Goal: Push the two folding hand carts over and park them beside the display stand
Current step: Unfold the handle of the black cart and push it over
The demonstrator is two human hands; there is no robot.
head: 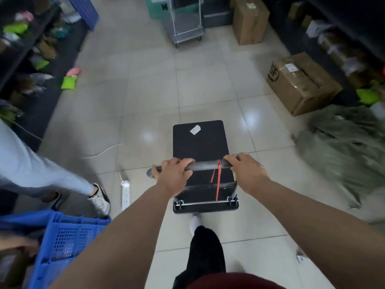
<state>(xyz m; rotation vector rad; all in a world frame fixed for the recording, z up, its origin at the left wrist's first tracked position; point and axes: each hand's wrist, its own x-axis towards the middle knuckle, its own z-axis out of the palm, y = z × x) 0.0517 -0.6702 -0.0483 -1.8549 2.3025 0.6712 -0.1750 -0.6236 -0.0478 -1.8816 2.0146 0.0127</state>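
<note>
Both hands [174, 174] [248, 171] clasp cart handle [205, 164].

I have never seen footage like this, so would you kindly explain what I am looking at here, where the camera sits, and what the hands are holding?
There is no machine here: the camera is worn on a person's head and looks down at their own bare arms. The left hand and right hand both grip the grey handle bar of a black folding hand cart, whose platform carries only a white sticker. A red strap hangs from the bar. On the tiled floor lie a white power strip, cardboard boxes and a blue crate. Another person's leg shows at left.
</note>
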